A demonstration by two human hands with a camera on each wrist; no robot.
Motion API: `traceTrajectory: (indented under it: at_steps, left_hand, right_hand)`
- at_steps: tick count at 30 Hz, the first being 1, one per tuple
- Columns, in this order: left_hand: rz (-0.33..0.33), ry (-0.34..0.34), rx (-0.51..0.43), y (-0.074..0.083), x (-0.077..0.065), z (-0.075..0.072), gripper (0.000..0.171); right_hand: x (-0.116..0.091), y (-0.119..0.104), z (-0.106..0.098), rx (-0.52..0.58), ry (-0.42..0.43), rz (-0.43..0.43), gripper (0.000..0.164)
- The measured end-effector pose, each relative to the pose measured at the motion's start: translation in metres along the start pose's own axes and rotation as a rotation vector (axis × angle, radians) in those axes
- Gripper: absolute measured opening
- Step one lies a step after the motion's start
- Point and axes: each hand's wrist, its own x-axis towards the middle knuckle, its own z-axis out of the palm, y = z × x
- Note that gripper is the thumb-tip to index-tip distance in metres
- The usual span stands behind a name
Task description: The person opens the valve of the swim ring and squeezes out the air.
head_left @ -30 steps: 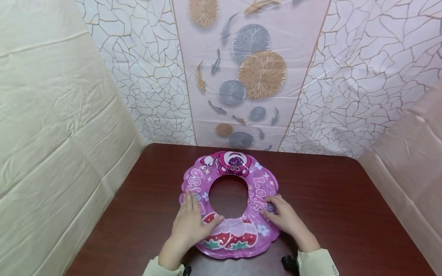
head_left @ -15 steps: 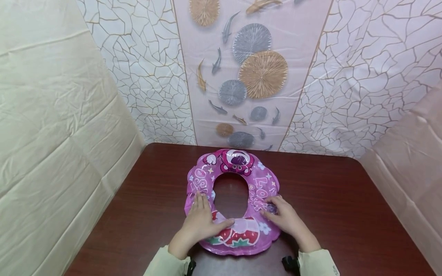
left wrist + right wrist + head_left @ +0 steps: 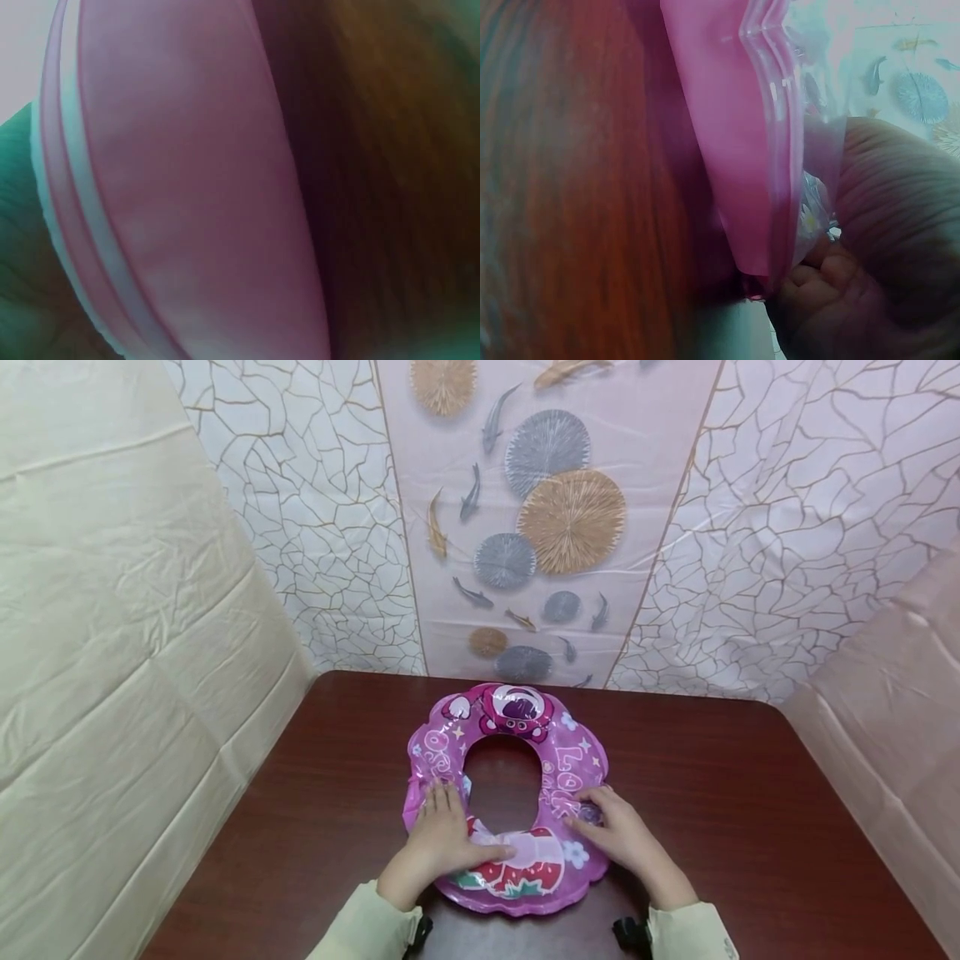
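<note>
A pink-purple inflatable swim ring (image 3: 525,856), printed with a bear, strawberries, flowers and lettering, lies flat on the table. My left hand (image 3: 438,842) presses down on its left side with straight fingers, the thumb stretched over the strawberries. The ring's film dips and creases beneath those fingers. On the opposite side, my right hand (image 3: 621,828) grips the ring at its clear round patch, thumb and forefinger to either side. The right wrist view has the curled fingers (image 3: 832,274) at the ring's seamed edge. Filling the left wrist view is the ring's pink side wall (image 3: 195,180).
The dark red-brown table (image 3: 720,810) has rounded far corners. Behind it hangs a patterned cloth (image 3: 525,527) with fish and round discs. Pale cloth walls (image 3: 150,677) stand to the left and right. Black straps (image 3: 630,935) sit at both wrists.
My left hand has slid rightward and pushed the ring's left side inward, so the centre hole looks narrower. The right hand has stayed in place on the ring.
</note>
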Motion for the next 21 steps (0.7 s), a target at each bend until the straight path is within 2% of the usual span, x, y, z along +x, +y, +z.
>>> traceTrajectory:
  at_steps: [13, 21]
  left_hand:
    - [-0.033, -0.029, 0.072, 0.0072, 0.0015, -0.0009, 0.14]
    - [-0.037, -0.034, 0.1, 0.0088, 0.0025, -0.0013, 0.14]
  right_hand:
    - [0.0009, 0.0005, 0.0011, 0.039, 0.0, 0.04, 0.036]
    - [0.0012, -0.0028, 0.0002, 0.037, 0.007, 0.033, 0.034]
